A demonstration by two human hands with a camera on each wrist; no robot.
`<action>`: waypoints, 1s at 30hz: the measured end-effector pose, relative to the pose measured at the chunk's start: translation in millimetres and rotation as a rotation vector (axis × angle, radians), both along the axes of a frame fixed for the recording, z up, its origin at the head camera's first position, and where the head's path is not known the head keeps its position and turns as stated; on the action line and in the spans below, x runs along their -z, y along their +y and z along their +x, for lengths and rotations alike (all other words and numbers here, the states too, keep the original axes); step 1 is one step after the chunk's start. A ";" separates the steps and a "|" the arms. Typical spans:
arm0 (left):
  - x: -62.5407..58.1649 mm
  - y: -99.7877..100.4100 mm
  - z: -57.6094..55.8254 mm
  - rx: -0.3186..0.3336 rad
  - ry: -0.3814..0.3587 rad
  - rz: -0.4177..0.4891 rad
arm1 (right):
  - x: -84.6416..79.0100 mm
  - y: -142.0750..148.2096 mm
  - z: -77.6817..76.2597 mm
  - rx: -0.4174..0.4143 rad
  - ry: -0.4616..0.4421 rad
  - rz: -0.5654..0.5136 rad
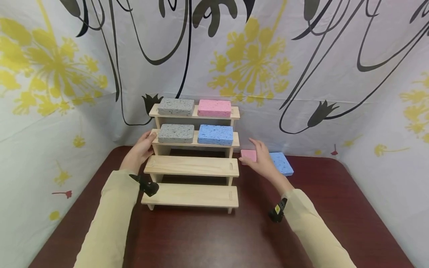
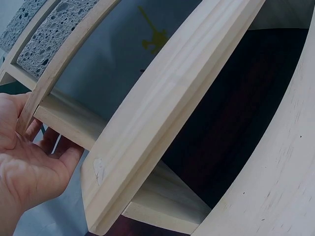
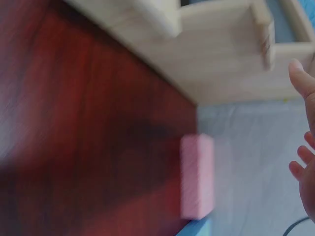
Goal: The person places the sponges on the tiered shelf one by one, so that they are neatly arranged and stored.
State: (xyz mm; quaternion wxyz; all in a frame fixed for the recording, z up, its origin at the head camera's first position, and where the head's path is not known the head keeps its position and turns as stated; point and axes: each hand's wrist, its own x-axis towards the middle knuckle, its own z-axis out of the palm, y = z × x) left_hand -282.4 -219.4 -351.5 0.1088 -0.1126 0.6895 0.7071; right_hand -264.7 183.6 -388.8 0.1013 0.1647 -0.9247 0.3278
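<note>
A pale wooden tiered rack (image 1: 191, 165) stands on the table. My left hand (image 1: 139, 150) grips the left end of its second tier from the top, fingers curled at the board's edge in the left wrist view. Two grey sponges (image 1: 176, 107) sit at the left on the upper two tiers. Beside them are a pink sponge (image 1: 214, 108) on the top tier and a blue sponge (image 1: 215, 134) on the second. My right hand (image 1: 263, 162) is off the rack's right side, fingers apart and holding nothing, in front of another pink sponge (image 3: 197, 177).
Another blue sponge (image 1: 282, 163) lies at the table's back edge, right of the rack. The two lower tiers are bare wood. A patterned white cloth (image 1: 251, 67) hangs behind the dark red table (image 1: 187, 238) and along both sides.
</note>
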 end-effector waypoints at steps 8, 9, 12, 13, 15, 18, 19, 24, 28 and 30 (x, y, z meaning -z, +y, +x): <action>-0.6 -1.5 -0.1 0.004 0.012 -0.016 | 31.9 30.8 4.6 0.072 -0.131 0.033; -0.1 -1.4 0.3 0.003 0.008 -0.019 | 35.7 34.6 5.4 0.083 -0.158 0.033; 0.4 0.0 1.8 -0.001 -0.003 -0.022 | 46.2 47.2 6.8 0.138 -0.222 0.066; 0.3 0.8 1.9 -0.003 -0.005 -0.022 | 49.2 52.0 6.4 0.161 -0.233 0.084; -0.2 3.1 1.7 -0.006 0.000 -0.017 | 53.3 61.9 5.1 0.213 -0.251 0.132; -0.3 3.7 1.3 -0.013 0.007 -0.018 | 56.5 73.4 -1.3 0.282 -0.288 0.193; -0.2 4.0 0.7 -0.016 0.010 -0.019 | 56.9 76.8 -3.3 0.299 -0.304 0.200; 1.0 4.4 -0.9 -0.031 0.015 -0.019 | 59.8 86.5 -10.4 0.352 -0.360 0.223; 1.7 3.6 -1.0 -0.036 0.006 -0.024 | 66.2 85.0 -11.8 0.365 -0.376 0.319; 1.4 2.4 -0.8 -0.033 0.008 -0.031 | 68.8 82.5 -13.5 0.381 -0.365 0.350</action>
